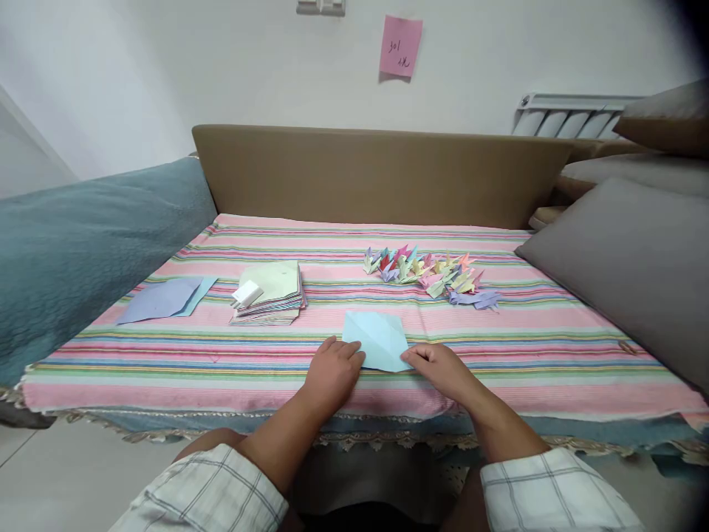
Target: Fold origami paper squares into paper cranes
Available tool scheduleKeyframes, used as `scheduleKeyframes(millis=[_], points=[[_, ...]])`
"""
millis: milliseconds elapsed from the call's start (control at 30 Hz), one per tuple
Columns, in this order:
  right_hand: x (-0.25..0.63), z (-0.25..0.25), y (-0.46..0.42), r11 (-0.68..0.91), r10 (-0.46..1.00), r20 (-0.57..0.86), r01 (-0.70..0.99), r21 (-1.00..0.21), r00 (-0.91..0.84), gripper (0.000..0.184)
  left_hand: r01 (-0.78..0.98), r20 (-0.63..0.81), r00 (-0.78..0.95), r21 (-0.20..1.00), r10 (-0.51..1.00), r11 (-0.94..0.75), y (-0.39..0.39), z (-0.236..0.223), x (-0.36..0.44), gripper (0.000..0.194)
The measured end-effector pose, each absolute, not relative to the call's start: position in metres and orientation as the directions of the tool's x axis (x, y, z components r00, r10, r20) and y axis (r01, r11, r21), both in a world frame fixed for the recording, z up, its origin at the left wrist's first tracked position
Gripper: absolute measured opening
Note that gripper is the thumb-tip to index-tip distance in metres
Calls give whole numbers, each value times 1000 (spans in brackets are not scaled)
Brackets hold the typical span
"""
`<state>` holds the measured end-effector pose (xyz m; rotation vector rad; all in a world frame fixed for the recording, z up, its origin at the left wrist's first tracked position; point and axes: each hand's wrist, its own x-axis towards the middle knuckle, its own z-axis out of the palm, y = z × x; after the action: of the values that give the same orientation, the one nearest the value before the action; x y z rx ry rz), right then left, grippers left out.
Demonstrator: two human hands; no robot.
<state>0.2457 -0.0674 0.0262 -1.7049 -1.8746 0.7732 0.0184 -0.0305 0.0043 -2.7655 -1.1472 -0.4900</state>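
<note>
A light blue sheet of paper (377,336) with crease lines lies on the striped cloth in front of me. My left hand (335,369) is at its lower left edge, palm down, with bent fingers holding that edge; the thumb is hidden. At the lower right corner, my right hand (437,367) pinches the paper between thumb and fingers. Behind it to the right sits a cluster of folded paper cranes (426,272) in many colours. Left of the sheet stands a stack of square papers (269,292), with a small white block (247,294) on top.
Purple paper (160,299) overlaps another blue sheet (196,295) at the far left. The striped cloth (332,240) covers the sofa seat, before a brown backrest (377,174). Grey cushions (625,273) border the right side; a blue-covered armrest (100,236) borders the left.
</note>
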Motion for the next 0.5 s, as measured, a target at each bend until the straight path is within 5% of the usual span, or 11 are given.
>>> scheduleKeyframes(millis=[167,300,433,500], points=[[255,49,-113,96,985,-76,862,-498,-154,20,692,252,700,-8,668,-722,-20,13,8,18],[270,54,-144,55,991,-98,940,-336,-93,23,723,245,669,5,701,-691,-14,22,-2,22],[268,39,-130,62,997,-23,954,-293,-72,16,733,233,659,15,716,-680,-9,26,-8,23],[260,27,-108,217,976,83,920,-327,-200,44,739,231,651,26,723,-673,-7,23,-10,23]])
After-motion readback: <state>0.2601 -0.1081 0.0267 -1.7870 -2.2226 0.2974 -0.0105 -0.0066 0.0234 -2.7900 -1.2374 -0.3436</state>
